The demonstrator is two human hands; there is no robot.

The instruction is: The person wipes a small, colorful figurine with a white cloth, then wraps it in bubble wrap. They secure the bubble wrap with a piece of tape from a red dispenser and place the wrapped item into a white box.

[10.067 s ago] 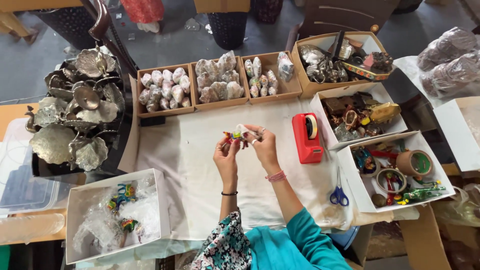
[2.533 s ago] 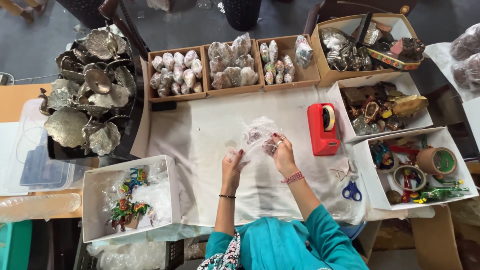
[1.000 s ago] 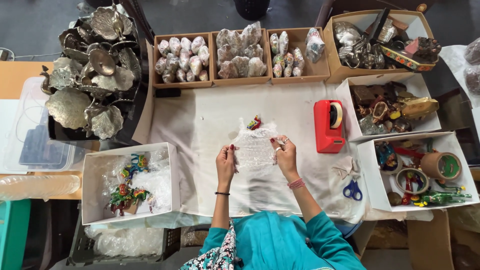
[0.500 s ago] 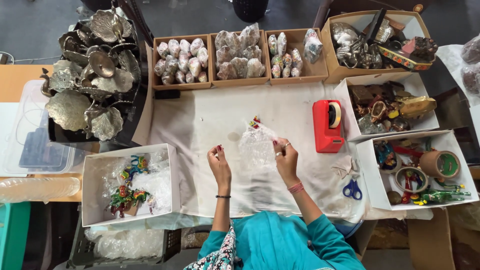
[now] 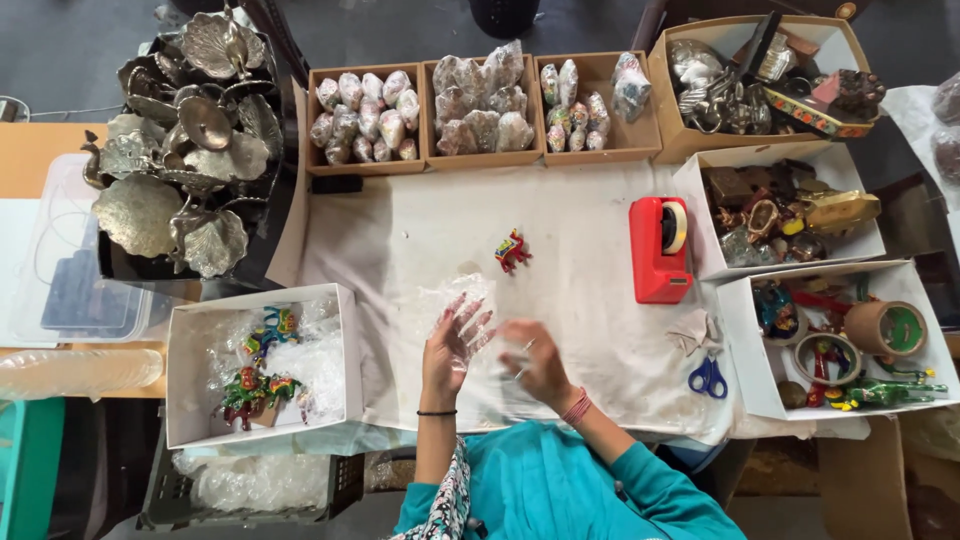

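Note:
My left hand (image 5: 452, 345) has its fingers spread against a sheet of clear plastic wrap (image 5: 450, 298), which it holds over the white cloth (image 5: 420, 225). My right hand (image 5: 537, 362) is just to its right, blurred, with curled fingers at the wrap's near edge. I cannot make out its grip. A small red painted figurine (image 5: 512, 250) lies alone on the cloth, a little beyond both hands and touched by neither.
A red tape dispenser (image 5: 656, 248) and blue scissors (image 5: 708, 377) lie to the right. A white box of coloured figurines (image 5: 262, 372) sits at left, and metal leaf dishes (image 5: 185, 150) at far left. Cardboard trays of wrapped items (image 5: 480, 105) line the back, with boxes of trinkets and tape rolls (image 5: 830, 340) at right.
The red figurine, earlier held up with the wrap, now lies on the cloth. Both hands have drawn back toward me with the plastic wrap.

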